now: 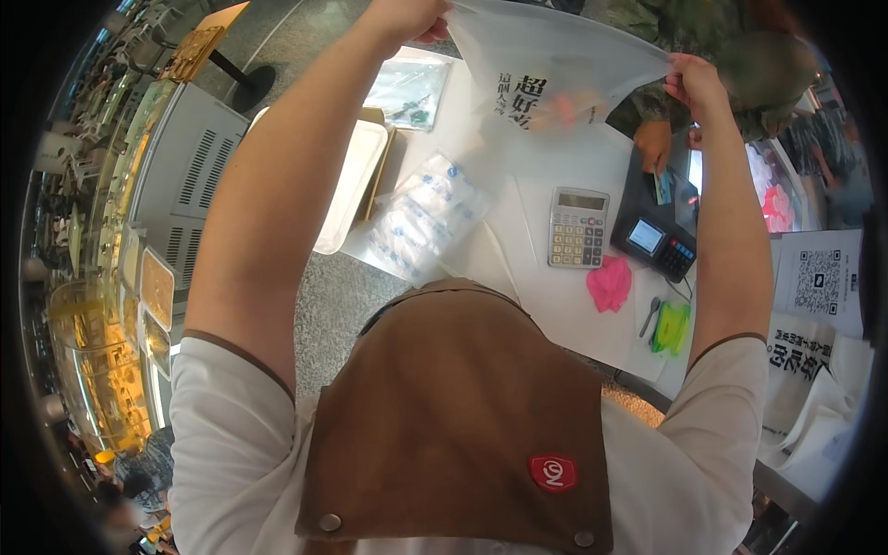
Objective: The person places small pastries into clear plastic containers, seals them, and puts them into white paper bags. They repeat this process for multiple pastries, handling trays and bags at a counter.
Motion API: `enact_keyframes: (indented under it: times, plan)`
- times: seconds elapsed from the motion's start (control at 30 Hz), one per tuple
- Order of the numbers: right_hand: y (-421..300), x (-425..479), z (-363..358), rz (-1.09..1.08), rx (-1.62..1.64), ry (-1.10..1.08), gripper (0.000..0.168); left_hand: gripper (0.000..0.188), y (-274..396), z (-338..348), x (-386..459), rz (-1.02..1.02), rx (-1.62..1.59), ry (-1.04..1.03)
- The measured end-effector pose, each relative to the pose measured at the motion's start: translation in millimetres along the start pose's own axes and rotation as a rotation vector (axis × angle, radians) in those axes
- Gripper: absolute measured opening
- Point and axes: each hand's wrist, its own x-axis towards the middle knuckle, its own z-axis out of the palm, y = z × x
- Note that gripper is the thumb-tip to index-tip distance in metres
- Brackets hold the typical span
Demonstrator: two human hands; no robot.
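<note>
A translucent white plastic bag [555, 48] is stretched between my two hands above the far side of the white counter [513, 243]. My left hand [413, 21] grips the bag's upper left corner, partly cut off by the picture's top edge. At the other corner, my right hand [697, 80] pinches the rim between thumb and fingers. Dark printed characters run down the bag's front. Something orange and red shows blurred through the film; I cannot tell what it is or whether it lies inside the bag.
Across the counter, another person's hand [652, 146] holds a card [664, 187] at a card terminal [652, 239]. Nearby are a calculator [579, 225], a pink cloth or bag [609, 284] and a green item [671, 327]. Clear plastic packaging [427, 215] and white trays [357, 180] sit at left.
</note>
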Motion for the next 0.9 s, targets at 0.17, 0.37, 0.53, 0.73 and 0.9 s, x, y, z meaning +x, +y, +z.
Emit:
enact_keyframes:
  times: [0.17, 0.37, 0.53, 0.73, 0.9]
  plan:
    - [-13.0, -16.9, 8.9, 0.025, -0.011, 0.019, 0.024, 0.022, -7.3, 3.2, 0.0, -0.023, -0.043, 0.021]
    - [6.8, -3.4, 3.7, 0.059, -0.017, -0.030, 0.026, 0.020, -21.3, 10.1, 4.0, -0.024, -0.060, -0.033]
    - [1.9, -12.4, 4.9, 0.061, -0.003, -0.028, 0.019, 0.019, -21.9, 8.6, 5.0, -0.056, -0.069, -0.053]
    - [-1.8, -24.7, -0.8, 0.083, -0.022, -0.068, 0.019, 0.020, -28.8, 5.8, 10.3, -0.048, -0.068, -0.065]
    - [-17.8, -47.0, -1.5, 0.210, -0.180, -0.059, 0.018, 0.021, -28.1, 5.4, 5.6, -0.065, -0.075, -0.048]
